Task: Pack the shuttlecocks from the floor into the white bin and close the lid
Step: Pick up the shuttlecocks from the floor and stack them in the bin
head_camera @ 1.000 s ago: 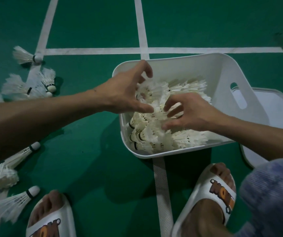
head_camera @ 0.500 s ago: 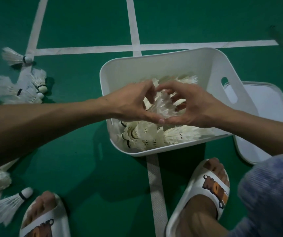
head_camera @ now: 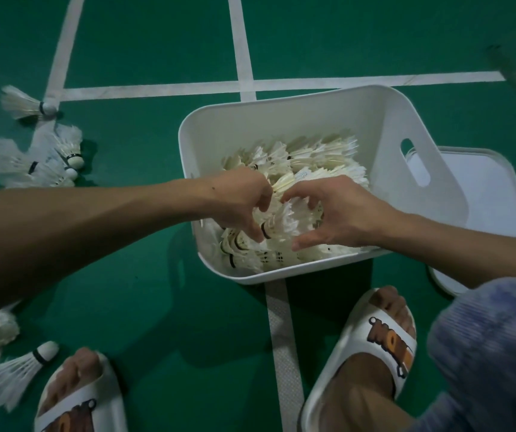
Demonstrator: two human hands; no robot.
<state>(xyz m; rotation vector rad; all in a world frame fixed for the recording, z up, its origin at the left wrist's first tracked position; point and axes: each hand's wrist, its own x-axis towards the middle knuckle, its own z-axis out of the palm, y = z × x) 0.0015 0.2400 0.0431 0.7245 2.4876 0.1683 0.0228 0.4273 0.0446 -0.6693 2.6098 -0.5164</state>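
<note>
The white bin [head_camera: 281, 101] stands on the green floor and holds a pile of white feather shuttlecocks [head_camera: 322, 154]. Over its near half, my left hand [head_camera: 238, 204] and my right hand [head_camera: 337, 213] face each other, fingers curled round a small bunch of shuttlecocks [head_camera: 284, 222] held between them just above the pile. The white lid [head_camera: 484, 194] lies flat on the floor right of the bin. Loose shuttlecocks remain on the floor at the left: one [head_camera: 23, 102] on a line crossing, a cluster [head_camera: 48, 160], and others [head_camera: 7, 375] near my left foot.
My feet in white slippers [head_camera: 384, 335] stand just in front of the bin, the left slipper [head_camera: 76, 400] at the bottom edge. White court lines [head_camera: 241, 42] cross the green floor. A bluish cloth-covered knee [head_camera: 493, 344] fills the lower right.
My hands came together over the bin, closed round a bunch of shuttlecocks, and moved down and toward the near side of the pile.
</note>
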